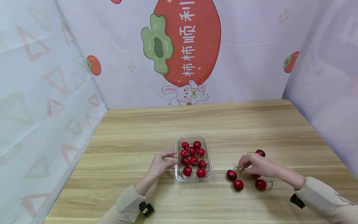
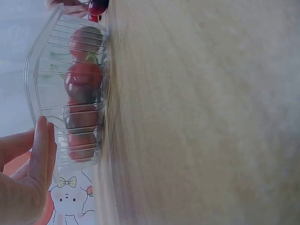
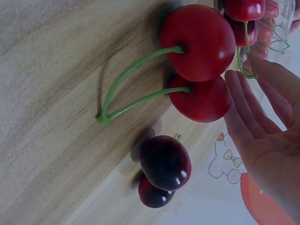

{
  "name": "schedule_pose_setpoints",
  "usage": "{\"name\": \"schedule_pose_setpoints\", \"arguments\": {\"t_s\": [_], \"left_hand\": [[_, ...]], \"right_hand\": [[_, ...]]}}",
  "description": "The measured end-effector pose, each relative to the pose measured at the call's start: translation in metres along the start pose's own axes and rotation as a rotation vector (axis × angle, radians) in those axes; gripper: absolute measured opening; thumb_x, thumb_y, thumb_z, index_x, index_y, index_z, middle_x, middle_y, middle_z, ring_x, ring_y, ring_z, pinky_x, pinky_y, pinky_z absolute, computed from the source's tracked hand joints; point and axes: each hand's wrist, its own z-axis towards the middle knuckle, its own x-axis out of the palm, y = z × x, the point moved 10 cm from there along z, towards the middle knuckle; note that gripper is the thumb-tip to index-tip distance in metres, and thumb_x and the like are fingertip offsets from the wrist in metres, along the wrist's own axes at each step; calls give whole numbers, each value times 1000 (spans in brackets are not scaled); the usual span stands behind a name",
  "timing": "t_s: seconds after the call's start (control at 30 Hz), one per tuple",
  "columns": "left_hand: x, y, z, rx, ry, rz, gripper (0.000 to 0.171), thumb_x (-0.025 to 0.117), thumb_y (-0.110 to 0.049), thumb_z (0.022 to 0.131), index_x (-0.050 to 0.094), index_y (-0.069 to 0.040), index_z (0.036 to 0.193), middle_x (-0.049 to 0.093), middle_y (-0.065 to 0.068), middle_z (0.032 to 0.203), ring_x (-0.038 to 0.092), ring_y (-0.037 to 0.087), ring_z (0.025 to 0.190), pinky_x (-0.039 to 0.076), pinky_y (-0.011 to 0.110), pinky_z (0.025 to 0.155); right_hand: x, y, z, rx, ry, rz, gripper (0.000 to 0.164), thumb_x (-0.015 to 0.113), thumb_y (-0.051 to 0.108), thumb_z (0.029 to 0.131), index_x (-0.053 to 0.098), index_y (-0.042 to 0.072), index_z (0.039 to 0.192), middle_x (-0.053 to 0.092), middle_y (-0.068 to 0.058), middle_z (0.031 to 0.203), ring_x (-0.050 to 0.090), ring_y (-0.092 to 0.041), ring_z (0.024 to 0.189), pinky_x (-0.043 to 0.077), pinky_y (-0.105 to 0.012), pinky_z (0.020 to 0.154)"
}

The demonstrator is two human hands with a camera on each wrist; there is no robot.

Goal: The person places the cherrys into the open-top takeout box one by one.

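Observation:
My left hand is beside a clear plastic box, its nearly straight fingers touching the left wall. Inside the box lie several red cherries with stems. My right hand is low over the table among loose cherries, thumb and fingertips apart. Its fingertips are right at the joined green stems of a cherry pair, one cherry behind the other, both on the table. Another joined pair lies under this hand, partly hidden by it in the head view.
Darker cherries lie beyond the right hand. The wooden table ends at a printed cloth wall at the back, with cloth at both sides. A dark wrist camera shows below the left sleeve.

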Motion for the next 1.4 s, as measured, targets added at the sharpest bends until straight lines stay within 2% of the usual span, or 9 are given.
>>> {"name": "schedule_pose_setpoints", "arguments": {"t_s": [0.13, 0.5, 0.77, 0.93, 1.2, 1.4], "left_hand": [[0, 1, 0, -1, 7, 2, 40, 62, 6, 77, 52, 11, 115, 58, 24, 102, 63, 14, 67, 57, 33, 68], [1, -1, -1, 5, 2, -2, 39, 61, 7, 77, 51, 12, 115, 59, 24, 100, 63, 13, 66, 56, 41, 71], [0, -1, -1, 5, 4, -6, 39, 60, 8, 77, 52, 12, 115, 59, 24, 100, 63, 13, 68, 57, 37, 70], [0, 2, 0, 3, 11, -4, 39, 61, 7, 77, 52, 11, 115, 58, 26, 101, 63, 13, 68, 57, 36, 70], [-1, 4, 0, -4, -2, 0, 39, 61, 7, 76, 53, 10, 114, 60, 23, 100, 63, 14, 67, 57, 35, 68], [-1, 3, 0, -9, -3, -8, 39, 61, 7, 76, 53, 10, 114, 60, 22, 99, 63, 15, 68, 57, 37, 70]], "right_hand": [[0, 2, 1, -20, -12, -17, 12, 68, 3, 73, 68, 7, 84, 63, 4, 81, 57, -7, 75, 55, -23, 64], [-1, 1, 2, -30, -27, -30, 6, 69, 7, 74, 70, 9, 80, 65, 4, 76, 52, -3, 72, 52, -19, 61], [-4, 5, 3, -26, -45, 2, 4, 68, 7, 74, 69, 8, 79, 66, -1, 76, 53, -1, 69, 52, -17, 59], [-8, 8, 4, -31, -74, 14, 5, 68, 4, 74, 69, 7, 78, 66, 1, 75, 54, 0, 68, 52, -17, 57], [-20, 20, 2, -80, -140, -33, 4, 68, 5, 74, 69, 9, 77, 66, 4, 75, 57, -1, 68, 53, -19, 56], [-30, 31, 3, -139, -184, -63, 8, 68, 1, 73, 69, 8, 77, 66, 1, 76, 58, -1, 72, 56, -22, 61]]}}
